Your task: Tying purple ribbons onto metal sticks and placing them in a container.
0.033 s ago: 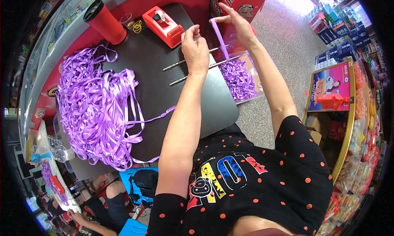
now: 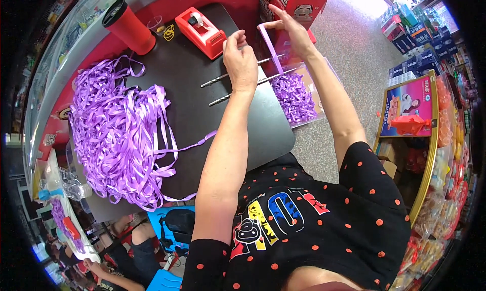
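Note:
A long purple ribbon (image 2: pixel 271 45) hangs in a band from the fingertips of my right hand (image 2: pixel 296 35), beyond the table's right end. It drops to two thin metal rods (image 2: pixel 223 98) that stick out past the table edge. My left hand (image 2: pixel 240 60) is over the rods with its fingers curled in; whatever they hold is hidden. A heap of loose purple ribbon (image 2: pixel 121 134) covers the table's left side, and one strand runs from it under my left forearm. Below the rods' far ends, a clear bin (image 2: pixel 309 120) holds many short purple ribbon pieces.
On the dark table (image 2: pixel 192 124) stand a red tape dispenser (image 2: pixel 202 33) and a red tumbler (image 2: pixel 129 28), with yellow rubber bands (image 2: pixel 169 33) between them. A red carton (image 2: pixel 304 7) is behind my right hand. Another person's hand (image 2: pixel 93 266) shows at the lower left.

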